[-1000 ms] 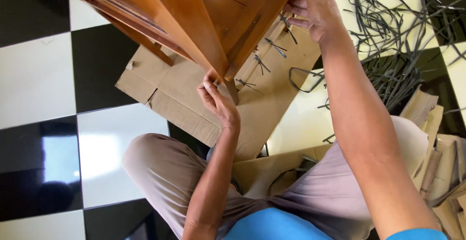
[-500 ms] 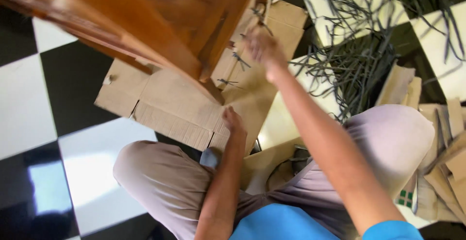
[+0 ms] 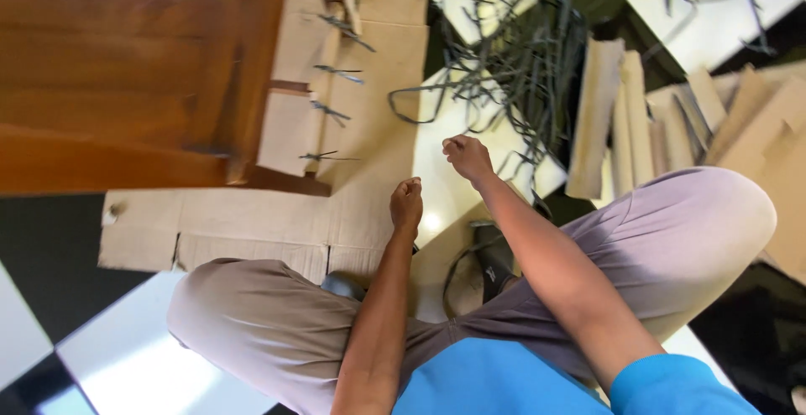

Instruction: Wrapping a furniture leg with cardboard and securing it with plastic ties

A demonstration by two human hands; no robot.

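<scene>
Left hand and right hand curling shut, gripping nothing, hovering over flattened cardboard; wooden furniture standing alongside.

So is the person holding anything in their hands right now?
No. The left hand and the right hand are both curled but empty, above the flattened cardboard. Neither touches the wooden furniture.
</scene>
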